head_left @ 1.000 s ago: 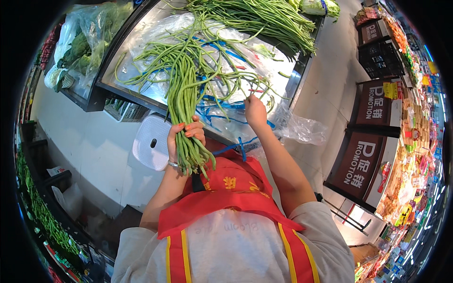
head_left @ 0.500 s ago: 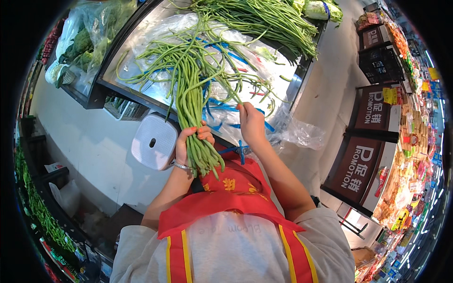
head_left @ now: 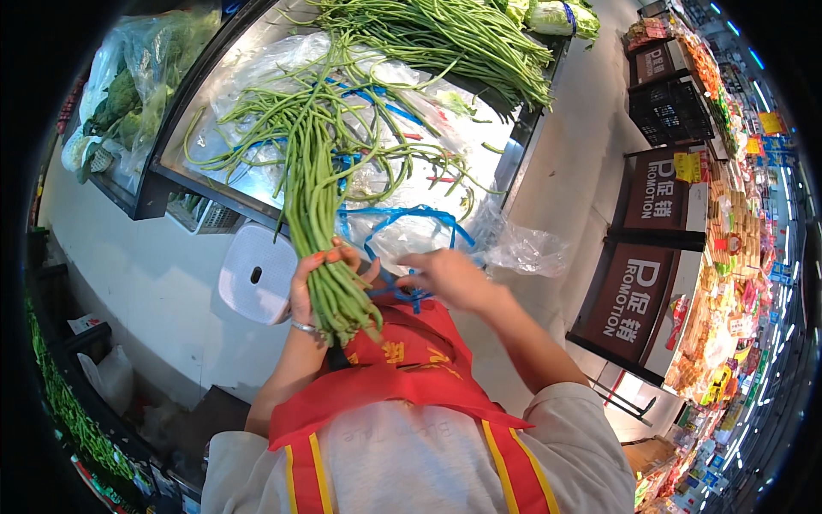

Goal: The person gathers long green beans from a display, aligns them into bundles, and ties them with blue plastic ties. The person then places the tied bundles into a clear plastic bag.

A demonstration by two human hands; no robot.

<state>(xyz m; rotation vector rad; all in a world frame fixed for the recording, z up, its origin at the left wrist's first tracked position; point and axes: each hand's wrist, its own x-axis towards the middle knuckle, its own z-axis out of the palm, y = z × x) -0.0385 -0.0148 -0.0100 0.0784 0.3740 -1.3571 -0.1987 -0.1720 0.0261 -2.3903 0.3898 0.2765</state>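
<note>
My left hand (head_left: 301, 287) is closed round the lower end of a thick bundle of long green beans (head_left: 315, 201). The cut ends hang below my grip, over the red apron (head_left: 411, 338). The thin tips fan out across the counter. To the right, my right hand (head_left: 452, 276) has bent fingers close to a blue plastic strap (head_left: 416, 295) by the counter's near edge. Motion blurs it, so I cannot make out whether the fingers hold the strap. More blue strap (head_left: 419, 211) loops loosely over the clear plastic sheeting.
A larger pile of long beans (head_left: 445, 51) lies at the counter's far side, beside a wrapped cabbage (head_left: 561, 17). Bagged broccoli (head_left: 120, 98) stands at the left. A white stool (head_left: 257, 287) is below the counter edge. Crumpled plastic (head_left: 531, 250) overhangs the right corner. Promotion stands (head_left: 629, 304) line the right.
My right hand has come away from the bean stems, down and inward toward the blue strap. A strap loop now arches higher above the plastic. My left hand keeps its grip; the view has shifted slightly.
</note>
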